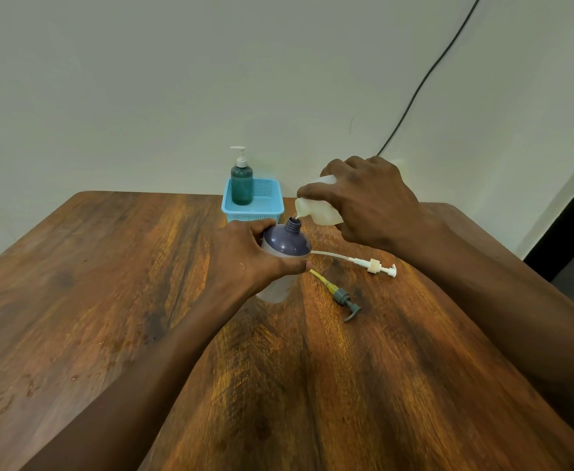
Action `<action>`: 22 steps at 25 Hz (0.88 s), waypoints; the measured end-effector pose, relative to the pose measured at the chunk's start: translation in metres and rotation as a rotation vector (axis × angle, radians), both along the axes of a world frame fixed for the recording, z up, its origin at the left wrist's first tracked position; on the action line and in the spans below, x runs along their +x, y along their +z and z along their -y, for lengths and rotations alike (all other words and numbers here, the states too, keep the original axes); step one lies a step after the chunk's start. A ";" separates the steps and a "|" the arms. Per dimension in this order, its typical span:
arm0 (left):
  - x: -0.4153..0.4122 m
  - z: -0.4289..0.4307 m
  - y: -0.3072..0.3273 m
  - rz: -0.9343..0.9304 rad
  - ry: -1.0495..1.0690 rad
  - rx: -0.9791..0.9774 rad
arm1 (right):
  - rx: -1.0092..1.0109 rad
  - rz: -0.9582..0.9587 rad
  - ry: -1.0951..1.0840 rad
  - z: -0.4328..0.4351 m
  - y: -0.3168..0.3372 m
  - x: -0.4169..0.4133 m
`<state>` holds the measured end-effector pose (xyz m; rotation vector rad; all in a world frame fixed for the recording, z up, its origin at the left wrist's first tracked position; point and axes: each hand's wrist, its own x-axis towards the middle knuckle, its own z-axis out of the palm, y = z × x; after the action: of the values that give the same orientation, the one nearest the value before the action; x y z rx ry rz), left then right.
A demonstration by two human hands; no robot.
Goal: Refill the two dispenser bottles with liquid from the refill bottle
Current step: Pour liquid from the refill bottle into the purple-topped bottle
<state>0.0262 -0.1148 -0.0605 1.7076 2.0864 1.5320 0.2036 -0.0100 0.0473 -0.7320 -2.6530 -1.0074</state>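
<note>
My left hand (245, 258) grips a purple-topped dispenser bottle (287, 241) that stands on the wooden table (109, 283), its neck open with no pump on it. My right hand (370, 202) holds a pale translucent refill bottle (316, 209) tilted down to the left, its mouth right above the open neck. A thin stream of liquid shows between the two. A white pump head (375, 266) with its tube and a grey pump head (346, 300) with a yellow tube lie on the table to the right. A green dispenser bottle (241, 181) with a white pump stands in a blue basket (268, 205).
The blue basket sits at the table's far edge against a pale wall. A black cable (425, 79) runs down the wall behind my right hand. The table's rounded right edge is near my right forearm, with dark floor beyond it.
</note>
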 end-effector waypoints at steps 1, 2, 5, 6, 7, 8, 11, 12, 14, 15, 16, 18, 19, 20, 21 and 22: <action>0.000 0.000 0.000 -0.001 0.000 0.003 | -0.003 0.003 -0.004 0.000 0.000 0.000; 0.001 0.000 0.001 -0.001 0.000 0.008 | -0.006 0.007 -0.006 0.000 0.000 0.000; 0.001 0.001 0.001 0.014 -0.007 0.018 | -0.003 0.009 -0.006 0.000 0.000 0.001; 0.001 0.000 0.001 0.019 -0.009 0.015 | -0.001 0.010 -0.005 0.000 0.001 0.001; 0.001 0.000 0.001 0.020 -0.010 0.012 | 0.001 0.008 -0.002 0.000 0.001 0.001; 0.001 0.000 0.001 0.017 -0.011 0.007 | 0.002 0.004 0.002 0.000 0.001 0.001; 0.001 0.000 0.000 0.018 -0.017 0.010 | -0.003 0.006 0.000 0.000 0.001 0.001; 0.001 0.000 0.000 0.019 -0.017 0.013 | -0.006 0.012 -0.004 0.000 0.001 0.001; 0.001 0.000 0.000 0.014 -0.015 0.013 | -0.006 0.016 -0.005 0.000 0.001 0.000; 0.001 0.000 0.000 0.012 -0.013 0.013 | -0.004 0.014 -0.005 0.000 0.001 0.000; 0.000 0.000 0.000 0.011 -0.011 0.010 | -0.002 0.013 -0.005 0.000 0.000 0.000; 0.000 -0.001 0.000 0.012 -0.007 0.006 | 0.003 0.014 -0.002 0.000 0.001 0.000; -0.001 -0.001 0.000 0.013 -0.006 0.005 | 0.007 0.013 -0.002 0.000 0.001 0.000; -0.001 -0.001 0.000 0.010 -0.006 0.002 | 0.007 0.015 -0.004 0.000 0.001 0.000; 0.000 -0.001 0.000 0.008 -0.006 -0.001 | 0.006 0.016 -0.005 0.000 0.001 0.000; 0.000 -0.001 0.000 0.007 -0.007 -0.002 | 0.004 0.019 -0.006 0.000 0.001 0.000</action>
<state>0.0262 -0.1138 -0.0606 1.7040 2.0760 1.5316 0.2038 -0.0096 0.0483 -0.7337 -2.6654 -1.0258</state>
